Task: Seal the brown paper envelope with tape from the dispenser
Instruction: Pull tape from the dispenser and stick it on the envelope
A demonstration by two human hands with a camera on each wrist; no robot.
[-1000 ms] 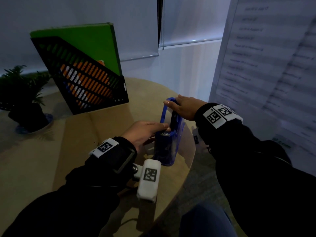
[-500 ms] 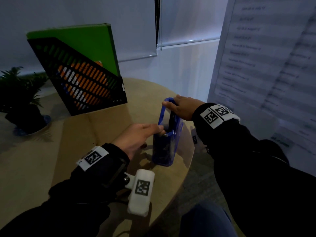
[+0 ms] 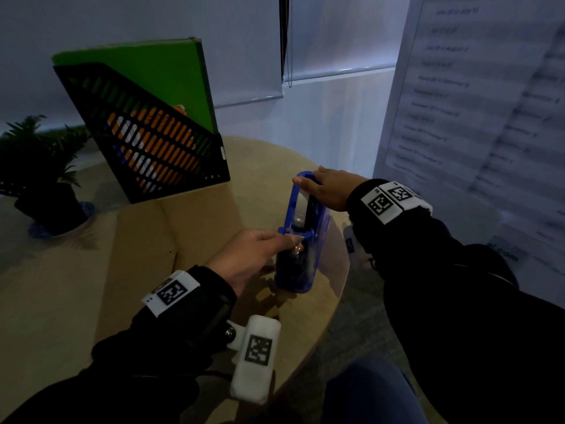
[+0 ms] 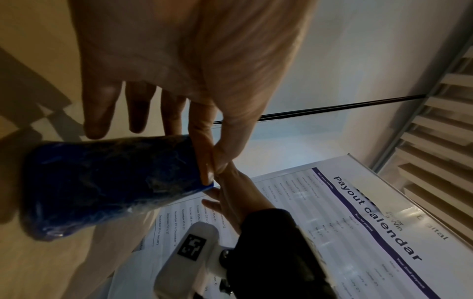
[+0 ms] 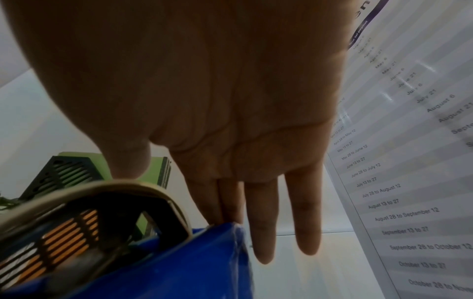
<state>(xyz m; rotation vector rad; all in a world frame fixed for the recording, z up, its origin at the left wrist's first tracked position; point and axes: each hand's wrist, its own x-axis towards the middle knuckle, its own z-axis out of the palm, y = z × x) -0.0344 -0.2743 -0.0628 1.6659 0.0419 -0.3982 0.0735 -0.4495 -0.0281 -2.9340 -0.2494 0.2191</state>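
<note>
A blue tape dispenser point(image 3: 301, 258) stands upright near the right edge of the round wooden table point(image 3: 336, 289). My right hand point(image 3: 308, 179) holds its top, thumb on the pale tape roll point(image 3: 301, 206) and fingers down the far side. In the right wrist view that hand point(image 5: 184, 192) sits over the roll point(image 5: 102, 188) and the blue wall point(image 5: 166, 269). At the cutter end my left hand point(image 3: 290, 239) pinches the tape end between thumb and forefinger. The left wrist view shows the same pinch point(image 4: 211, 172) against the dispenser point(image 4: 102, 182). The brown envelope point(image 3: 146, 255) lies flat to the left.
A black mesh file holder point(image 3: 146, 148) with a green folder stands at the back of the table. A potted plant point(image 3: 39, 179) is at the far left. A printed calendar banner point(image 3: 474, 117) stands close on the right. The table edge runs just right of the dispenser.
My left wrist has drawn back toward me a little while its fingertips stay at the cutter. The right hand has kept its hold on the dispenser's top.
</note>
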